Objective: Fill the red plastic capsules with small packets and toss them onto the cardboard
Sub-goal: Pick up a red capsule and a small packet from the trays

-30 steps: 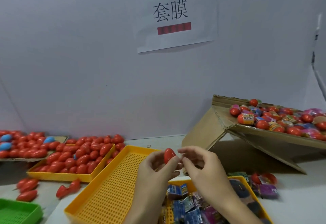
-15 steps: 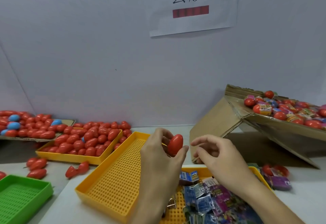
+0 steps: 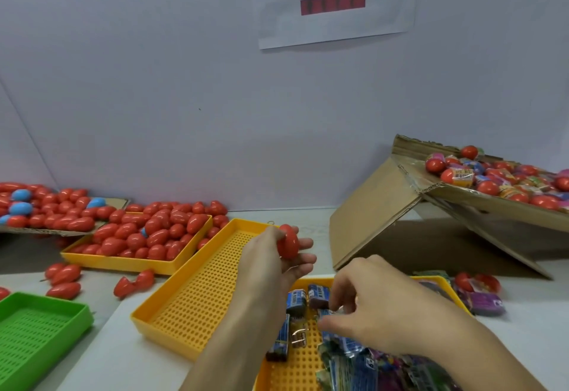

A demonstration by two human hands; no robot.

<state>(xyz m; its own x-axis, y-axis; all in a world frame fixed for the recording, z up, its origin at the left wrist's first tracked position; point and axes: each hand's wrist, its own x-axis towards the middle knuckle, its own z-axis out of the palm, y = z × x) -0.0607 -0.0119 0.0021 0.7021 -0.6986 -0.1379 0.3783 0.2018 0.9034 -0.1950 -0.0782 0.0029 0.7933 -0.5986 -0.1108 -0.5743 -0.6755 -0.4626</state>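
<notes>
The left hand (image 3: pixel 271 262) holds a closed red capsule (image 3: pixel 288 242) up above the empty yellow tray (image 3: pixel 197 295), fingers curled round its far side and the thumb pressing the near side. That looks like a grip meant for a toss, light enough to let go cleanly. The capsule sits clear of the tray, well to the left of the cardboard (image 3: pixel 443 206) where the finished ones lie in a heap (image 3: pixel 505 181). The cardboard slopes, propped like a ramp, probably so that tossed capsules roll and gather instead of bouncing off.

Meanwhile the right hand (image 3: pixel 378 313) is down over the packet tray (image 3: pixel 295 369), just right of the empty yellow tray, fingers bent and drawn in narrow among the small blue packets (image 3: pixel 297 301). Whether a packet is actually pinched cannot be told; the fingertips hide it. It seems one hand is fetching the next filling while the other deals with the shut capsule.

Left of the empty tray, another yellow tray (image 3: pixel 129 262) is piled with red capsules, the stock kept within easy reach of the left hand. A green tray (image 3: pixel 40 329) lies nearer still.
</notes>
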